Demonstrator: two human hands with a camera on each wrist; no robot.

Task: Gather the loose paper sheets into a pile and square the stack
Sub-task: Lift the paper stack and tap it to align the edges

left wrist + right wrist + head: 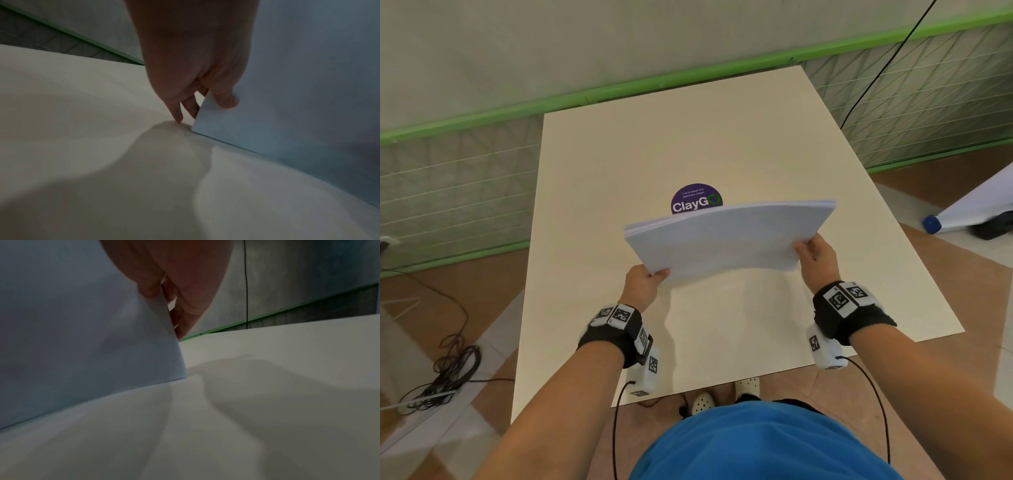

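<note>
A stack of white paper sheets (726,240) stands on its long lower edge on the cream table (619,164), leaning away from me and bowed. My left hand (645,284) grips its lower left corner, thumb on the near face and fingers behind. My right hand (815,257) grips the lower right side the same way. In the left wrist view the thumb lies on the paper stack (298,81) and one fingertip touches the table. In the right wrist view the paper stack (82,321) rests with its bottom edge on the table.
A round purple ClayGo sticker (695,200) lies on the table just behind the stack. A green-framed mesh fence (448,178) surrounds the table's far sides. Cables (448,370) lie on the floor at left. A white board with a blue corner (962,212) leans at right.
</note>
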